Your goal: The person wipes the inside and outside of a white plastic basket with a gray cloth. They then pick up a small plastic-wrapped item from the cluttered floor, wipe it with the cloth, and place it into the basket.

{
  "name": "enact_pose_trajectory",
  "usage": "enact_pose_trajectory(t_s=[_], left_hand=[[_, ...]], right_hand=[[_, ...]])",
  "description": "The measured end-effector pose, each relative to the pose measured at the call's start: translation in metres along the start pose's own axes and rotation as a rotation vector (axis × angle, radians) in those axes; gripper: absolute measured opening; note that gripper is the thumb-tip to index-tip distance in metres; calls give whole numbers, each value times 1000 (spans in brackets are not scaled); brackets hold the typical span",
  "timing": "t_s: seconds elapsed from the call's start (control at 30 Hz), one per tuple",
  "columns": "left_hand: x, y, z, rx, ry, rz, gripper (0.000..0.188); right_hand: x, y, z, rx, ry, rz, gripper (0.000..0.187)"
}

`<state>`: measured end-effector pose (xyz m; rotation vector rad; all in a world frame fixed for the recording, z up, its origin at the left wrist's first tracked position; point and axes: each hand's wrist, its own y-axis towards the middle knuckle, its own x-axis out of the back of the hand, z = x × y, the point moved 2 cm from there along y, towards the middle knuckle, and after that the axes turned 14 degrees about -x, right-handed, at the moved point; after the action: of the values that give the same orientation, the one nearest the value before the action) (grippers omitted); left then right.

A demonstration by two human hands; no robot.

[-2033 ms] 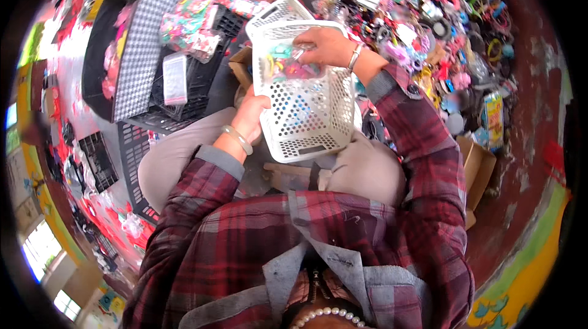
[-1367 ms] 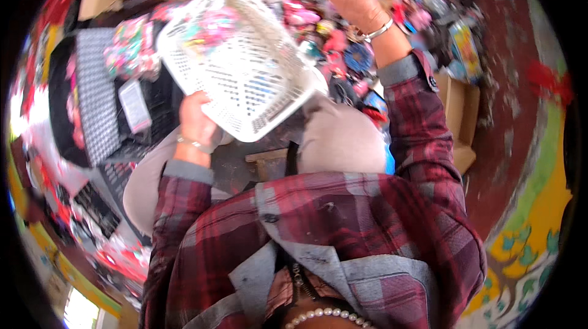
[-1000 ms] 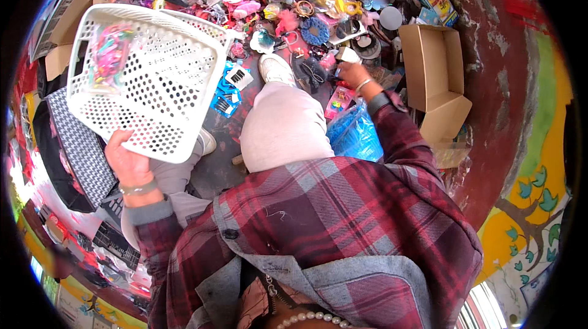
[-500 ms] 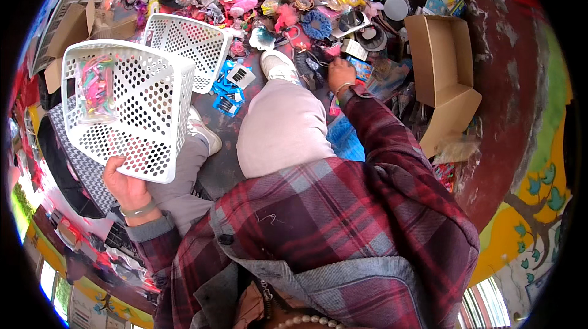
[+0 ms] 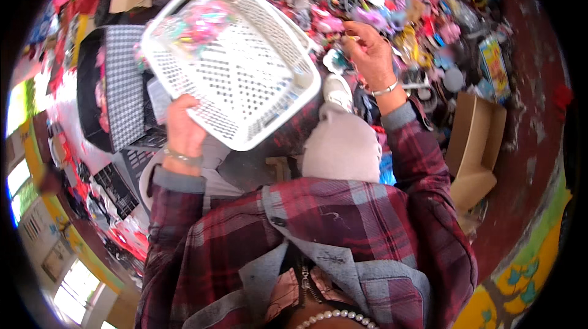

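Setting: cluttered floor [image 5: 539, 114] of a stall, strewn with bright hair accessories and small trinkets, seen from above a seated person in a plaid shirt.
Left hand: the left hand [image 5: 182, 130] is clamped on the near rim of a white perforated plastic basket [image 5: 236, 62], holding it up and tilted above the lap.
Right hand: the right hand [image 5: 367, 53] is raised just right of the basket, fingers curled together as if pinching something small; what it holds cannot be told.
Basket contents: a clump of pink and multicoloured small items [image 5: 196, 22] lies at the basket's far left corner.
Handling: the basket looks light and stiff, with some flex in its thin mesh walls; the thick rolled rim seems the surest place to grip, and the tilt could let the loose contents slide.
Beyond the basket: a checked cloth [image 5: 122, 84] lies to its left, a heap of trinkets [image 5: 422, 16] to its right, and an open cardboard box [image 5: 474, 145] farther right.
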<state>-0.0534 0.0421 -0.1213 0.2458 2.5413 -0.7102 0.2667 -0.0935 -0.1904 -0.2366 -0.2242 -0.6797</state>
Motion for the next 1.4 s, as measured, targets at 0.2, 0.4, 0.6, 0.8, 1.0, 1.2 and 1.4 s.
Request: enact_pose_trajectory(t_s=[0.2, 0.4, 0.6, 0.8, 1.0, 1.2, 1.4], left_hand=[[-6, 3, 44, -35, 75, 67, 54], [-34, -7, 47, -105, 222, 120, 60], [-22, 6, 51, -119, 237, 106, 57], [7, 14, 53, -47, 202, -31, 55], [11, 20, 52, 9, 219, -59, 55], [4, 17, 56, 34, 252, 12, 52], [2, 13, 59, 43, 276, -3, 51]], right_hand=[[-100, 3, 91, 563, -492, 313, 57], [-148, 39, 75, 875, -889, 25, 40], [-123, 19, 98, 743, -735, 172, 52], [-30, 9, 79, -12, -50, 173, 51], [105, 43, -121, -548, 426, -34, 24], [195, 50, -201, -595, 183, -653, 29], [114, -38, -242, -438, -710, -114, 23]])
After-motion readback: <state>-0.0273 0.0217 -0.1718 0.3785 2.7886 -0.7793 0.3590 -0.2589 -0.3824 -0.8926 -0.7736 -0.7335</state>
